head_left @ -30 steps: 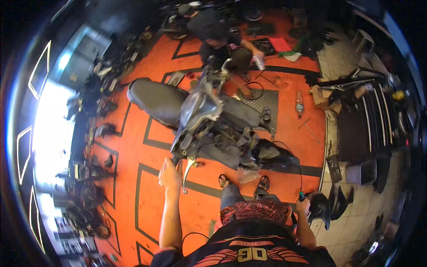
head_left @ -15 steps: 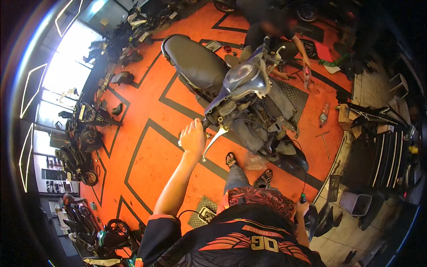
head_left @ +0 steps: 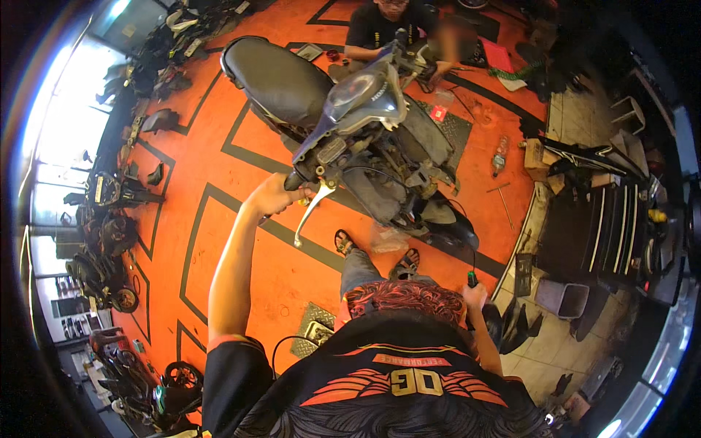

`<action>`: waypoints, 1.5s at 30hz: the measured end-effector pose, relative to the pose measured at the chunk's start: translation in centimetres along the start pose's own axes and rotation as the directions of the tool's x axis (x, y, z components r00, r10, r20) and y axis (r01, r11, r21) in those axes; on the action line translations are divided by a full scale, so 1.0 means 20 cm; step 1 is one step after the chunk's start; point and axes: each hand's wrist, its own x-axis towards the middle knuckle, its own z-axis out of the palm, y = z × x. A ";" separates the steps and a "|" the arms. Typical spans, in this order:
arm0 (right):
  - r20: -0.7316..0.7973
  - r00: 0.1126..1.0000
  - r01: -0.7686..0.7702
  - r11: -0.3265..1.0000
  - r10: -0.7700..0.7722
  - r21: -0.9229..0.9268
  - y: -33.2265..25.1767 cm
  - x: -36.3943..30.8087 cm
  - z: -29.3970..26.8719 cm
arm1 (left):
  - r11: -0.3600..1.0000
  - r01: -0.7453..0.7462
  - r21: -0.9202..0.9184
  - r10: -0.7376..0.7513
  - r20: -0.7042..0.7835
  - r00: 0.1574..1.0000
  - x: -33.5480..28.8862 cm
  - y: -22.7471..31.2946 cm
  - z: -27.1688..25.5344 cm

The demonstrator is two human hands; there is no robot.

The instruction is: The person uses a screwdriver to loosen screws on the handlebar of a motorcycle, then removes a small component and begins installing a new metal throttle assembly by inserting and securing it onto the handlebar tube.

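Note:
A partly stripped dark motor scooter (head_left: 380,139) stands on the orange floor in front of me. My left hand (head_left: 276,194) is wrapped round its left handlebar grip (head_left: 296,179), just above the silver brake lever (head_left: 310,213). My right hand (head_left: 473,296) hangs low beside my hip and holds a thin screwdriver (head_left: 472,271) whose shaft points up toward the scooter's rear. My sandalled feet (head_left: 376,252) stand close to the scooter's side.
Another person (head_left: 398,25) in a dark shirt crouches on the far side of the scooter. Scooter body panels and wheels (head_left: 109,219) lie along the left wall. Tool racks and a grey bin (head_left: 562,298) stand at the right. A bottle (head_left: 499,155) lies on the floor.
My left hand has reached forward and closed on the handlebar grip. The view has swung, bringing the scooter closer and more central. My right hand stays low with the screwdriver.

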 end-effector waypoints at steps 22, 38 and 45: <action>0.135 0.986 -0.101 0.995 0.098 0.010 0.05 -0.07 -0.01 | 0.657 0.247 0.713 0.434 -0.625 0.649 -0.09 -0.05 0.30; 0.139 0.963 -0.208 0.966 0.230 -0.153 -0.05 -0.24 -0.09 | 0.764 0.109 0.636 0.396 -0.595 0.700 -0.18 0.00 0.30; 0.408 0.899 -0.062 0.969 0.158 -0.239 -0.15 -0.12 0.39 | 0.841 -0.348 0.414 0.529 -0.497 0.688 -0.30 -0.08 0.08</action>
